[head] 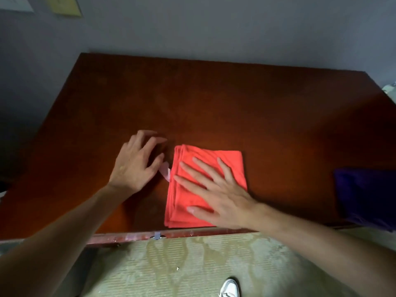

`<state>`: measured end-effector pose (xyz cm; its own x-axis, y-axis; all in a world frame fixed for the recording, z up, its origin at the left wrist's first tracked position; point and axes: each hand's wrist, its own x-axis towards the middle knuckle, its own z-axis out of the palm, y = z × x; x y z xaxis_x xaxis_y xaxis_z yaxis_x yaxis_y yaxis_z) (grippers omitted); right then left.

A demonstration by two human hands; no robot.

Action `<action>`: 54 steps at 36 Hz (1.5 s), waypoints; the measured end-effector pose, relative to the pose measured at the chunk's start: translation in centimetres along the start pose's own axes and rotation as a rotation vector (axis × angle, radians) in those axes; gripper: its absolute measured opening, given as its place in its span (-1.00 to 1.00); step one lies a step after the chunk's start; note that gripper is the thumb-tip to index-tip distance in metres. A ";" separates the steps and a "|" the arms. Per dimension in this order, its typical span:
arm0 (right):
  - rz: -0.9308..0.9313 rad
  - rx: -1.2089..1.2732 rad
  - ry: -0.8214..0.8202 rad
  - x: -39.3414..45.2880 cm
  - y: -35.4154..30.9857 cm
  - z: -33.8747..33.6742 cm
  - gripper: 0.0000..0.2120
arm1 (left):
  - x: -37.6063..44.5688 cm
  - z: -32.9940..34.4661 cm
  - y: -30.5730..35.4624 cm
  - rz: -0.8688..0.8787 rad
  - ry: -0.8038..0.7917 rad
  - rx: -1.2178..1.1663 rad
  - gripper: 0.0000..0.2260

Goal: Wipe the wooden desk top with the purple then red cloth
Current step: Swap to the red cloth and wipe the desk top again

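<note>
A folded red cloth (214,159) lies flat on the wooden desk top (214,99), near its front edge. My right hand (216,189) rests on the cloth with straight, spread fingers, covering its lower right part. Just left of the cloth, my left hand (137,161) hovers low over the wood with loosely curled fingers and holds nothing. A small pale tag (165,173) sticks out from the cloth's left edge, beside my left thumb. The purple cloth (364,194) lies at the desk's right front corner, partly over the edge.
The desk stands against a grey wall (214,28), with papers pinned at the top left. Its worn front edge (171,234) carries a small metal fitting. Patterned flooring (192,264) and a white shoe (230,288) show below.
</note>
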<state>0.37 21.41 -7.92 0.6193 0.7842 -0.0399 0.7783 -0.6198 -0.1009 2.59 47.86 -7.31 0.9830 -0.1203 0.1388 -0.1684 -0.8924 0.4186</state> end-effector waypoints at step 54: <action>0.432 0.050 0.018 26.1 17.0 -2.9 -0.36 | -1.5 -1.9 -6.8 0.102 -0.110 0.075 -0.53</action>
<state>30.04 31.22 -7.78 0.8893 0.4517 -0.0716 0.4412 -0.8885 -0.1263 2.16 54.92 -8.66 0.9638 -0.2555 0.0768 -0.2662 -0.9024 0.3389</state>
